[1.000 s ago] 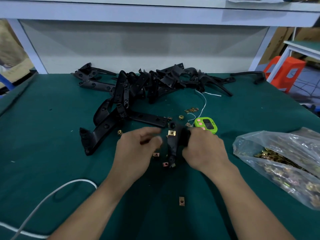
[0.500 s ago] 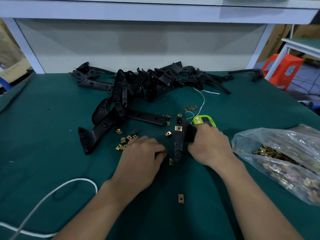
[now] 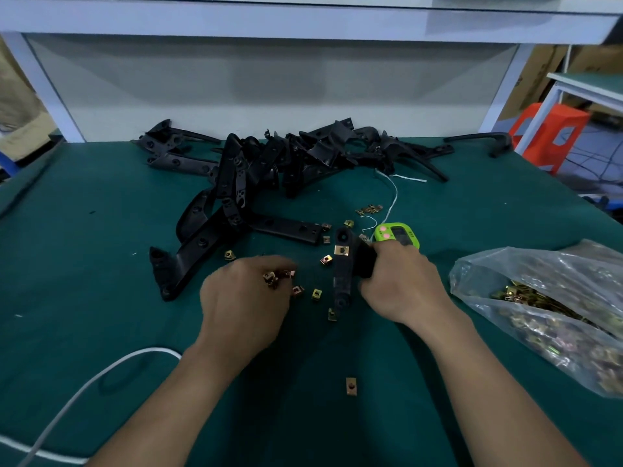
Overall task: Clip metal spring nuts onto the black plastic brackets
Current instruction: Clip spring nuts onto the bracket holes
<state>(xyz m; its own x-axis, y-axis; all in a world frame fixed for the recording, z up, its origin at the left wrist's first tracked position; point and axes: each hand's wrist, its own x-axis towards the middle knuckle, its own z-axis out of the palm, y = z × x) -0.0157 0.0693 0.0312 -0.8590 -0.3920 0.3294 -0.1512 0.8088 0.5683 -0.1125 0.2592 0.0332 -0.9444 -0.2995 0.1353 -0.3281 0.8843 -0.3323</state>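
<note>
Your right hand [image 3: 401, 288] grips the black bracket [image 3: 343, 278] by its right edge, so the bracket lies just left of your fingers. One spring nut [image 3: 341, 250] is clipped near its far end. Your left hand [image 3: 246, 298] curls over loose nuts [image 3: 271, 278] on the mat, near the bracket's left side. Blur hides whether it pinches one.

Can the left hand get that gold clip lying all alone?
Probably yes: the lone brass-coloured metal spring nut lies uncovered on the green mat between the forearms, near the left hand.

bracket [image 3: 342, 281] — black, one brass nut [image 3: 341, 250] clipped on | loose nuts [image 3: 316, 293] — scattered left of it
</note>
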